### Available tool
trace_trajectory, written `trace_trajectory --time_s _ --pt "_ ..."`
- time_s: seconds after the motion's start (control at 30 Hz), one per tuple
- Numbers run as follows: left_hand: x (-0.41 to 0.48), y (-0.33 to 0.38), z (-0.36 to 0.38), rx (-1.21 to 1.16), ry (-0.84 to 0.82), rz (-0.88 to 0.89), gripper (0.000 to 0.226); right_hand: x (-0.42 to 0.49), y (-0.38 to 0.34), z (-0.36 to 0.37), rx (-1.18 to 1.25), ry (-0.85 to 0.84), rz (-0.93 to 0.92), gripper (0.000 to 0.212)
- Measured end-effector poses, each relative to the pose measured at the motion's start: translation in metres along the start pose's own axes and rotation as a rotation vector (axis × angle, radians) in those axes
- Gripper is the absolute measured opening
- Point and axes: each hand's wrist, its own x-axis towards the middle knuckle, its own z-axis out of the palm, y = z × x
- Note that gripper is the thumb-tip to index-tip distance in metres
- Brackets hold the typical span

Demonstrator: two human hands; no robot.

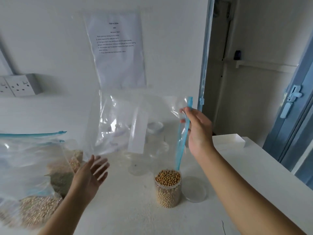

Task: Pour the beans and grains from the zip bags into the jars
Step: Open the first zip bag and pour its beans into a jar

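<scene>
Centrally, the right hand [196, 131] pinched the blue zip edge of the empty bag [118, 119], which hung to its left. The bean-filled jar [167, 192] stood directly below that hand. The left hand [91, 177], fingers spread, held nothing, lower left, beside the full bags [25, 158].

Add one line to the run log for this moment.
right hand pinches empty zip bag by its zip | left hand open, free | jar full of beans, lid off beside it | full bags at left
</scene>
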Motion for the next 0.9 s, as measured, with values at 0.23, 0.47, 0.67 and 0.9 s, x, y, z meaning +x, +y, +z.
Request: trace_trajectory --time_s 0.23,0.47,0.67,0.9 --pt "-0.022 -0.041 -0.025 0.129 0.025 -0.169 0.024 -0.008 -0.001 0.050 -0.160 -0.085 -0.161 0.018" --pt "-0.023 -0.024 -0.025 0.013 -0.060 0.008 0.020 0.005 0.016 0.024 -0.143 0.086 -0.055 0.020" --pt "-0.022 0.009 -0.006 -0.092 -0.126 0.145 0.022 0.010 0.025 -0.002 0.052 0.111 0.083 0.015" --pt "-0.027 0.046 0.029 -0.043 -0.262 0.317 0.023 0.015 0.056 -0.053 0.270 0.222 0.261 0.011"
